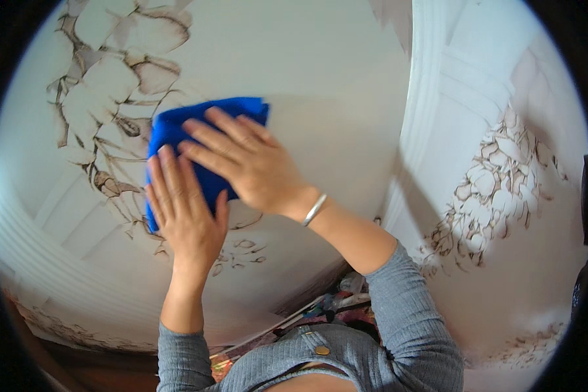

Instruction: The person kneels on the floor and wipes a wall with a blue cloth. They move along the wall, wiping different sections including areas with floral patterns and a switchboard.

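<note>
A folded blue cloth (pixel 208 174) lies flat against a pale wall (pixel 343 142) printed with brown-outlined flowers. My left hand (pixel 183 210) rests on the cloth's lower left part, fingers pointing up and the thumb apart. Over its upper right part lies my right hand (pixel 245 159), palm towards the wall, fingers spread and slightly blurred. A silver bangle (pixel 314 209) circles my right wrist. Neither hand has its fingers curled round the cloth.
A corner edge (pixel 405 98) runs down to the right of my hands, and a second wall face (pixel 500 186) with a flower print stands beyond it. Several mixed items (pixel 340 301) lie low behind my right forearm. A dark brown surface (pixel 103 365) shows at the lower left.
</note>
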Tool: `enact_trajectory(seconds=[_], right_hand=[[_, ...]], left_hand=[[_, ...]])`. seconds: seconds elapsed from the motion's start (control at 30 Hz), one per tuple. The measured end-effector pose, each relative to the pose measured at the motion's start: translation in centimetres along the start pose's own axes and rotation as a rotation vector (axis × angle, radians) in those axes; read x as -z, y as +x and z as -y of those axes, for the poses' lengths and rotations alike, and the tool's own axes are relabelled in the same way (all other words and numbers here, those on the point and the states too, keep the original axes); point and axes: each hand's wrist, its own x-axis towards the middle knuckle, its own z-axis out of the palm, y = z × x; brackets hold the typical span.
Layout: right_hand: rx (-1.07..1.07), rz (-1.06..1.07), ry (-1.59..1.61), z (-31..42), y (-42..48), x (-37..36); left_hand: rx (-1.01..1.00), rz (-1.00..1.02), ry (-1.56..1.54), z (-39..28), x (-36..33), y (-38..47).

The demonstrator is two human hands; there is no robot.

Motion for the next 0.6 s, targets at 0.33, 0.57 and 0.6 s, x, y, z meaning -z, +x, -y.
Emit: enact_trajectory(seconds=[0.33,0.57,0.6], right_hand=[[-0.219,0.009,-0.017,-9.1,-15.0,1.6],[0.138,0.293,0.222,-4.4,-16.5,-1.0],[0.175,0.276,0.217,-3.9,-15.0,-1.4]], left_hand=[[-0.143,0.246,-0.054,-12.9,-9.8,-1.8],[0.085,0.140,0.190,-10.7,-8.9,-13.8],[0.122,0.158,0.162,-9.9,-8.2,-13.9]])
